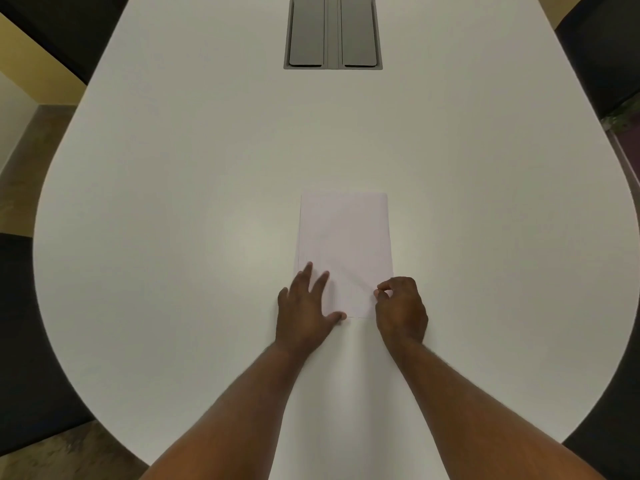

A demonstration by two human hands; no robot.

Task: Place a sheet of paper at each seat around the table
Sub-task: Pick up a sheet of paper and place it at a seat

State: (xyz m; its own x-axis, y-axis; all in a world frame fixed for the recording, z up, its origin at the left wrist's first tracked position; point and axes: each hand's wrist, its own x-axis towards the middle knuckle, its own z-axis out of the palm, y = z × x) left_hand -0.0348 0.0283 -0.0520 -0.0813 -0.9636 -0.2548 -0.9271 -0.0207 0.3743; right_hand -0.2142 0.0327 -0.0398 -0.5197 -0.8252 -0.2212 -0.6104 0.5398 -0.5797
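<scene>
Head view
Paper: the paper [344,244] is lying flat on the white table [173,202], near the person's end and a little right of centre.
Long axis: it is running near to far, straight away from the person; the short near edge is sitting between the two hands.
Left hand: the left hand [304,306] is resting spread and palm down on the near left corner, fingers [306,271] pointing far and the thumb lying along the near edge.
Right hand: the right hand [401,310] is curling at the near right corner, thumb and forefinger pressed together on the paper's right edge, seemingly pinching it.
Nearer hand: both are touching the paper; neither is reaching further than the other.
Stack or single: I cannot tell whether this is one sheet or several.
Seats: dark chairs [602,53] are showing at the left and right sides of the table; no other sheet is in sight.
Judgement: the right hand is probably peeling or lifting a sheet while the left is pinning the rest.
Far centre: a grey hatch [333,32] is sitting well apart from the paper.
</scene>
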